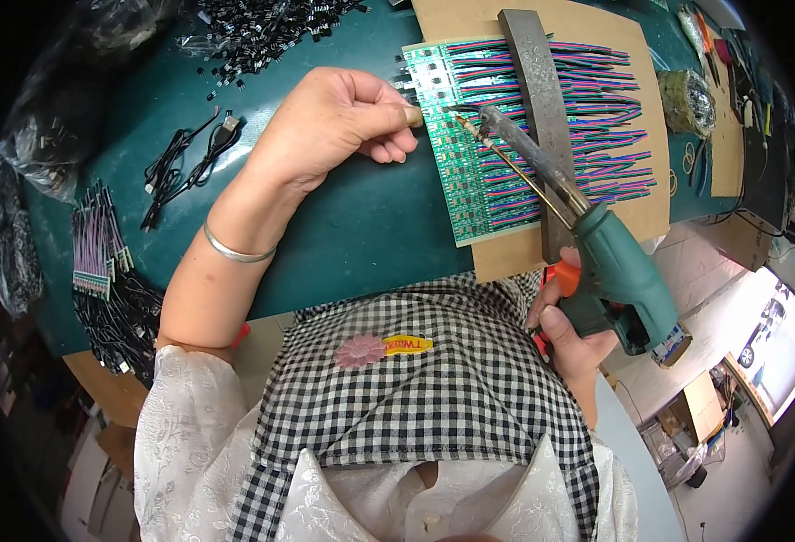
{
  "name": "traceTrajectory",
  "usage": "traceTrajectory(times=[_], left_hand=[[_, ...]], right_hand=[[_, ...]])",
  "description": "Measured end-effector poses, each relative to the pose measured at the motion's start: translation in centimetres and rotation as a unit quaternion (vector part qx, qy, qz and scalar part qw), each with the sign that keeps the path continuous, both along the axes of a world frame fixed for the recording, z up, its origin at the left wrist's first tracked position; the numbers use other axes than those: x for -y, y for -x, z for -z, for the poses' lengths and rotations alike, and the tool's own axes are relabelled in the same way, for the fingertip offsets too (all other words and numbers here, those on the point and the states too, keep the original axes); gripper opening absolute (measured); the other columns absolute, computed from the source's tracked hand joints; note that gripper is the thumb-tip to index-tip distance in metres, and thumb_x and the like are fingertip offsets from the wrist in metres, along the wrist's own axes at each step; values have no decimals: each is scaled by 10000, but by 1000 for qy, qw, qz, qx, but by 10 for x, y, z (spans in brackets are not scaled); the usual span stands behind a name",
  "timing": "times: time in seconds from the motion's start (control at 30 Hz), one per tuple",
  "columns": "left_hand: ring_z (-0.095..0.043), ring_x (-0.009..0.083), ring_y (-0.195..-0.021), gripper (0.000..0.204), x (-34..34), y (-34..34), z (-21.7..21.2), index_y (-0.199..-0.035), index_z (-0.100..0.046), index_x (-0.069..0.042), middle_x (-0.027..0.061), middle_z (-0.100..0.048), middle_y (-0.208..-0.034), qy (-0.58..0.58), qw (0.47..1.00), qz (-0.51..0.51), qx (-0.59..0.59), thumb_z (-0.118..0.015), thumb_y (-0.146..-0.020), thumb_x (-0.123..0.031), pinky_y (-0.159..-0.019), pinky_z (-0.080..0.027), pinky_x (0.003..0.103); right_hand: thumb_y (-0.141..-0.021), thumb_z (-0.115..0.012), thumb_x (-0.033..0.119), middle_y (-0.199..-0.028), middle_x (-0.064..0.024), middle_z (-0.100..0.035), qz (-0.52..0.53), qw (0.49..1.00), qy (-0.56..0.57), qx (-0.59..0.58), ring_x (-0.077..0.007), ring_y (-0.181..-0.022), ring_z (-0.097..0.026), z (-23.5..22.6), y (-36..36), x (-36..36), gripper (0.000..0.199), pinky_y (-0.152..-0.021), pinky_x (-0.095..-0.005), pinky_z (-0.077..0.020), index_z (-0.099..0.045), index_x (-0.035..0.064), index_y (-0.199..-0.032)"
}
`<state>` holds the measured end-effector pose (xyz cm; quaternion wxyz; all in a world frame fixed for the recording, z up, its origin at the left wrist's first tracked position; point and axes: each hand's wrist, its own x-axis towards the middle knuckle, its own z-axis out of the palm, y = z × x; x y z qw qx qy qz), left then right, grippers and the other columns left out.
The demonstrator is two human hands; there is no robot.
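Note:
My right hand [578,348] grips a green soldering gun [628,271] with an orange trigger, its fingers around the handle. The gun's tip and a thin feed tube reach over a panel of green circuit boards [456,176]. At the panel's left edge my left hand [339,122] is closed in a pinch, close to the tip. What lies between its thumb and finger is too small to make out. Small black connectors [404,83] sit along the edge just above it. Rows of coloured wires [605,113] run right from the boards, under a flat metal bar [535,77].
A cardboard sheet [470,16] lies under the panel. Loose black connectors [253,36] are heaped at the far left of the green table [361,235]. Nearer are a black cable [203,167] and bundled wired boards [99,248]. A wrapped roll [687,104] stands at right.

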<state>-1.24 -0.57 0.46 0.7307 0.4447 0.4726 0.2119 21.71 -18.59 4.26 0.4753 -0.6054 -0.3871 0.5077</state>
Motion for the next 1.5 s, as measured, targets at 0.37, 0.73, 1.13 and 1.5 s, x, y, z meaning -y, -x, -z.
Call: traceTrajectory(times=[0.37, 0.73, 1.13, 1.5], left_hand=[[-583, 90, -564, 145, 0, 0, 1, -822, -614, 28, 65, -624, -669, 10, 1000, -7, 6, -630, -801, -114, -542, -488, 189], [-610, 116, -635, 146, 9, 41, -12, -858, -647, 19, 71, -652, -743, -252, 952, -61, -164, -632, -783, -105, -585, -481, 219], [-588, 102, -698, 209, 28, 118, -10, -905, -629, 16, 63, -643, -801, -332, 836, -89, -428, -676, -703, -3, -649, -470, 226], [-565, 174, -616, 143, 14, 97, 1, -716, -585, -8, 73, -605, -689, -481, 721, -90, -491, -688, -700, -106, -583, -453, 290]], right_hand=[[-700, -687, 102, -618, -90, -518, 5, 999, -25, -27, -163, -484, -510, -1, -2, -2, 570, -470, -253, -433, -406, -90, -1157], [-719, -632, 9, -679, -73, -545, -6, 998, -45, -51, -126, -557, -518, -6, -11, -1, 547, -536, -234, -455, -402, -85, -1206], [-702, -653, 82, -644, -84, -511, 23, 998, -49, -34, -149, -485, -499, -3, -6, -3, 565, -453, -239, -428, -389, -95, -1168], [-698, -647, 68, -652, -89, -512, 29, 998, -48, -28, -152, -494, -507, -3, -4, 2, 561, -464, -241, -436, -386, -95, -1167]])
